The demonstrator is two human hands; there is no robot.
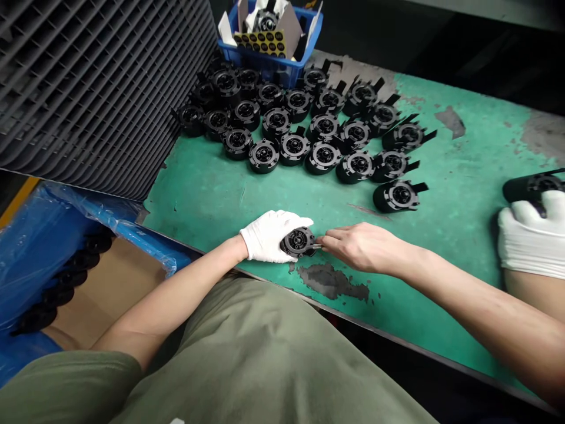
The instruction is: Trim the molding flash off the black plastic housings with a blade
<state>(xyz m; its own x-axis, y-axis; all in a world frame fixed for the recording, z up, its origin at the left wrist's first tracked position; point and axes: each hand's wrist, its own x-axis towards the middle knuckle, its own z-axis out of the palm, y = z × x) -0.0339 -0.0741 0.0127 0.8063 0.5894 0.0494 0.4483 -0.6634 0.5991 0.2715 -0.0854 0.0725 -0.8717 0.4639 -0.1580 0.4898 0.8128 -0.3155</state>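
Note:
My left hand [270, 237], in a white glove, is closed around a black round plastic housing [297, 240]. Its ringed, ribbed face is turned up toward me, close to the table's front edge. My bare right hand [359, 246] pinches at the housing's right rim. A thin greyish piece shows at those fingertips, too small to name. Beyond both hands, several similar black housings [323, 156] stand in rows, many with a flat tab sticking out. One housing [399, 195] sits apart at the right end of the group.
A blue bin [282, 72] with cardboard and stickers stands behind the housings. Grey gridded trays [101, 88] are stacked at the left. Below them is a blue-lined carton [101, 288] holding black parts. At the right, another person's gloved hand [532, 235] touches a black housing [525, 187].

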